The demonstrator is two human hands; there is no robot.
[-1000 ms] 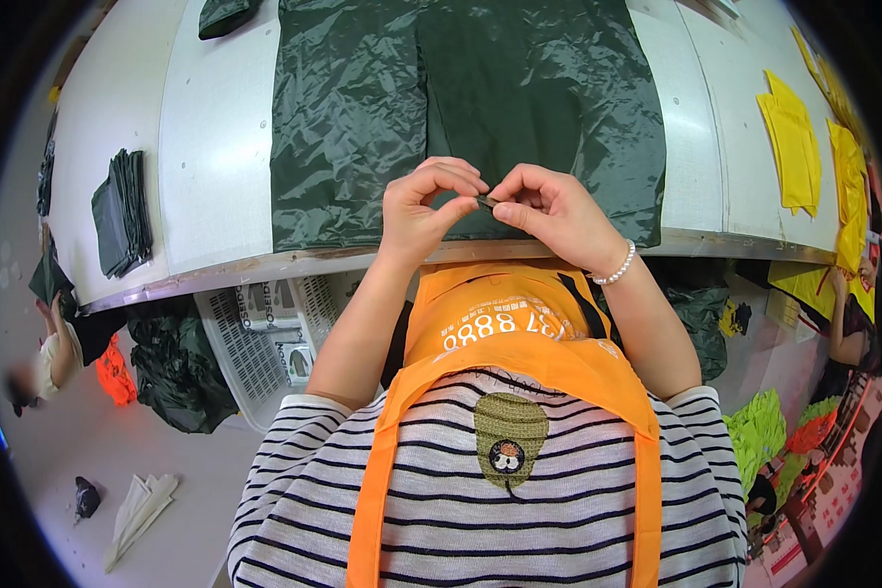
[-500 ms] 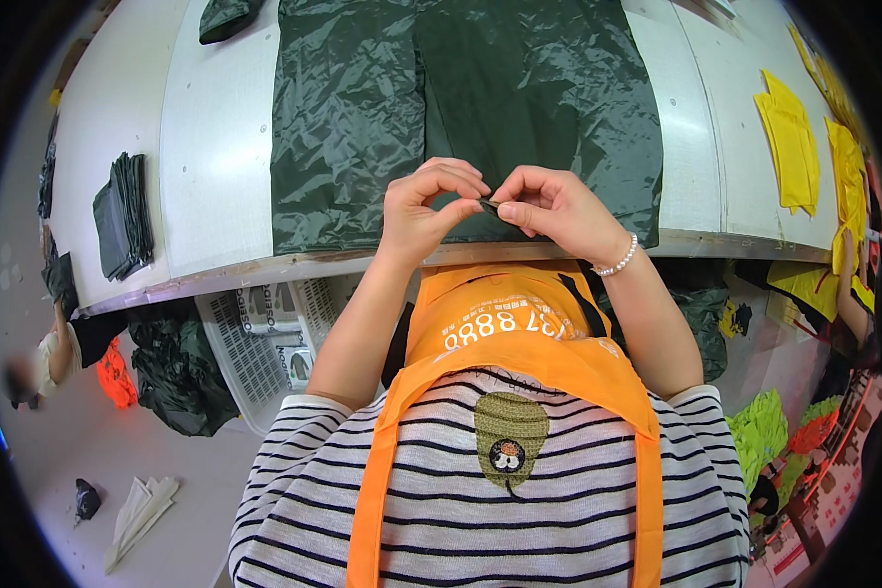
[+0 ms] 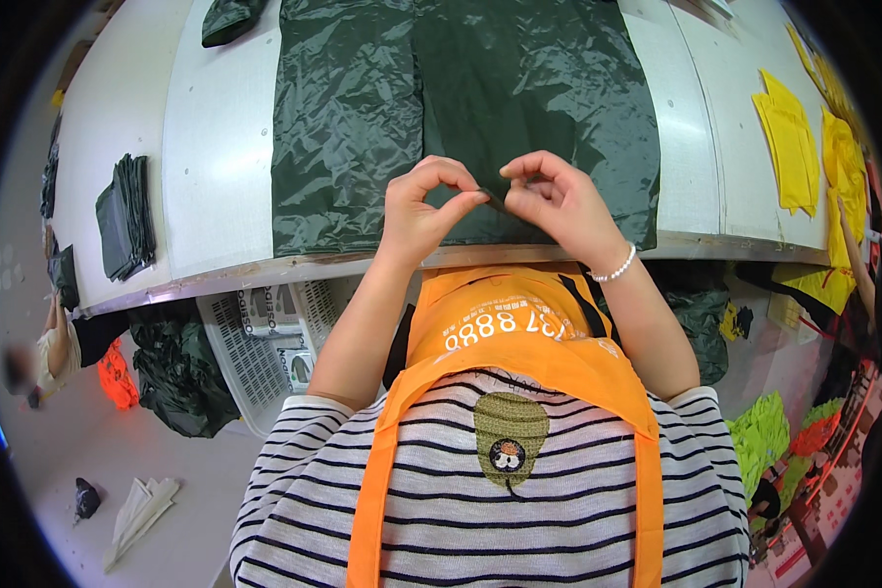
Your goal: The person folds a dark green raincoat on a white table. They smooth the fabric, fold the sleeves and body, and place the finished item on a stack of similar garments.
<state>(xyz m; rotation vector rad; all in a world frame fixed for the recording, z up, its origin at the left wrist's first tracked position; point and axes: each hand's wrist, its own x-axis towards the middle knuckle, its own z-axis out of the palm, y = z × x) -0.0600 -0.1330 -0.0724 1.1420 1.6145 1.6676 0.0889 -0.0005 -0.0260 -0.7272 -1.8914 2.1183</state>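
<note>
Mid-pinch: left hand (image 3: 416, 211) and right hand (image 3: 559, 206) fingertips clamped on small dark fabric piece (image 3: 495, 199), held over glossy dark green sheet (image 3: 461, 108) on white table (image 3: 216, 167). Probably aligning; needs steady grip.

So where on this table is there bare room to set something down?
Bare white table lies between the folded dark stack and the dark green sheet, and between that sheet and the yellow pieces. The middle is covered, with both hands there.

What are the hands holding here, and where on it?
Both the left hand and the right hand pinch the near edge of the dark green sheet spread on the white table, fingertips almost meeting.
</note>
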